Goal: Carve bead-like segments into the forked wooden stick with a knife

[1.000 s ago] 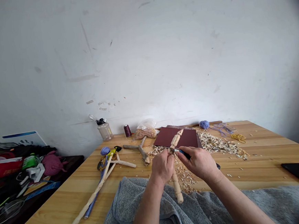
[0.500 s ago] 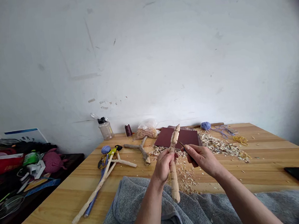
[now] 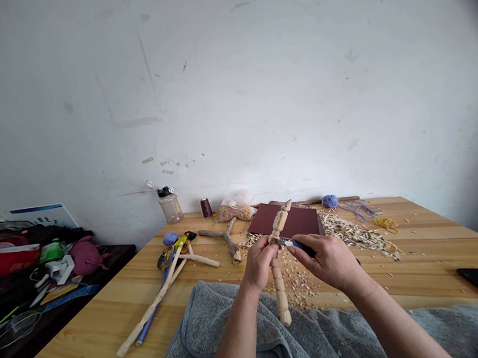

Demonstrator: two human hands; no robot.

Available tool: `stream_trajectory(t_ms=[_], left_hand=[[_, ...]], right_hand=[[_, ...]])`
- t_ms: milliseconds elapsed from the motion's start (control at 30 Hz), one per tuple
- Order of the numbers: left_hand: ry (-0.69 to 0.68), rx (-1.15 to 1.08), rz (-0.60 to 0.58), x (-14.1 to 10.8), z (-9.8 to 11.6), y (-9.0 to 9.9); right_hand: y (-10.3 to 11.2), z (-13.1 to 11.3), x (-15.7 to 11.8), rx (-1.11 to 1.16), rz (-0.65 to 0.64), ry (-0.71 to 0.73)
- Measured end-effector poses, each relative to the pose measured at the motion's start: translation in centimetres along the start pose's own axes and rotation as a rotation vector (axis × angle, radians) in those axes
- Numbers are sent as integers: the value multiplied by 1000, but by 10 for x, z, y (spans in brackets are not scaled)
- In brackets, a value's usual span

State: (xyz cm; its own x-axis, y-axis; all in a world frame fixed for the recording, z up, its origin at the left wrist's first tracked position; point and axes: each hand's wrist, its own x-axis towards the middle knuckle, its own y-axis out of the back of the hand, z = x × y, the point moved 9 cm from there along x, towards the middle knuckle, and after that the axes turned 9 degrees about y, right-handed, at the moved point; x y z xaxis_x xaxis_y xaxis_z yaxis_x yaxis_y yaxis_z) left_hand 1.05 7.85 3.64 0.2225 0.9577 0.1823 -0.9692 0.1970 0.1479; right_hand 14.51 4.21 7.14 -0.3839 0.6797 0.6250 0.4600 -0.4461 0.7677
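My left hand (image 3: 259,265) is wrapped round the middle of a pale carved stick (image 3: 280,286), whose pointed top tilts up and away over a dark red sheet (image 3: 298,222). My right hand (image 3: 327,257) is closed on the dark blue handle of a knife (image 3: 283,243). The knife's metal blade lies against the stick just above my left fingers. Wood chips (image 3: 299,284) are scattered on the table beneath and beside the stick.
On the left of the wooden table (image 3: 81,329) lie forked sticks (image 3: 161,295) and a bare branch (image 3: 227,237). A bottle (image 3: 169,206), thread spool (image 3: 205,208) and plastic bag (image 3: 235,208) stand behind. A grey towel (image 3: 216,313) covers the front edge; shavings (image 3: 354,231) lie right.
My right hand has turned palm down and moved in towards the stick, bringing the blade onto it. The stick leans slightly more to the right at its top.
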Motion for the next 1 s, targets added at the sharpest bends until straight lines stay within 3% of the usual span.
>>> stream_trajectory(t_ms=[567,800,900,1000], left_hand=[[-69,669,151,-6,11,5],[-78,871,193,-7,14,-5],[-90,899,241,-10,18,-9],[-66,657,231,-11,15,-8]], right_hand=[[-3,-3,-1,-164,-37,-49],[-4,1,-1,-171,-49,-138],[-9,8,-1,-2,-47,-188],[-24,15,-1,430,-61,-259]])
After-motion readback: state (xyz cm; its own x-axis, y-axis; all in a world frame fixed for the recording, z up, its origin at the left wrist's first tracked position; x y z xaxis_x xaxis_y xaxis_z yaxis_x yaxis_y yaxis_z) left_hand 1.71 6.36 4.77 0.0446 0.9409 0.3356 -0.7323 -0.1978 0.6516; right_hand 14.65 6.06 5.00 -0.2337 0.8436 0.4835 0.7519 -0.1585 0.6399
